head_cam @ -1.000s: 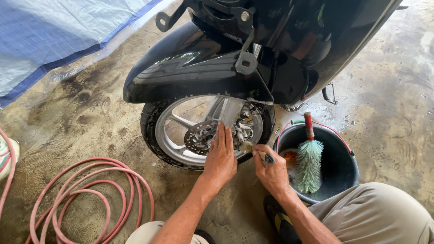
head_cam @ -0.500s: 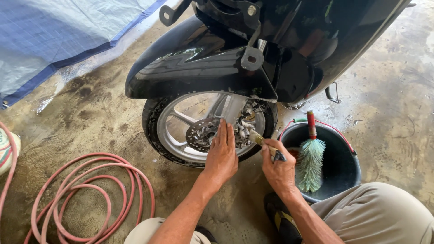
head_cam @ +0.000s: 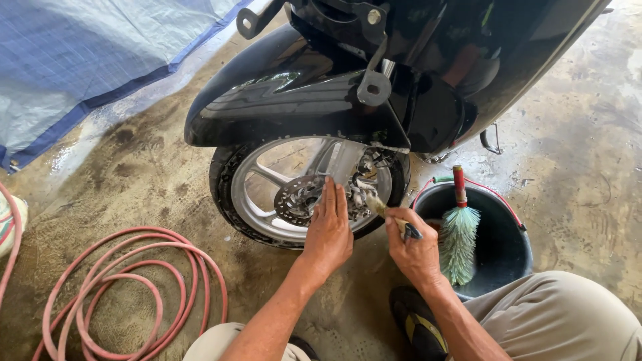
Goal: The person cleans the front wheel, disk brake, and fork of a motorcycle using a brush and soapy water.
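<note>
The right hand (head_cam: 416, 249) pinches a small brush (head_cam: 384, 212), bristles against the hub of the front wheel (head_cam: 267, 194). The left hand (head_cam: 329, 230) lies flat on the wheel's rim, fingers pressed together, just beside the brake disc (head_cam: 294, 199). Close right, one black bucket (head_cam: 498, 247) holds one green long-bristled brush (head_cam: 459, 241), upright. One black mudguard (head_cam: 294, 110) overhangs the wheel. One pink hose (head_cam: 134, 287) coils on open concrete left; a blue tarp (head_cam: 73, 67) edges the far corner.

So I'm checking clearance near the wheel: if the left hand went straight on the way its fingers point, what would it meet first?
Probably the round metal brake disc: the left hand already lies against the silver spoked wheel, fingers pointing up toward the hub. Depth is unclear.
</note>
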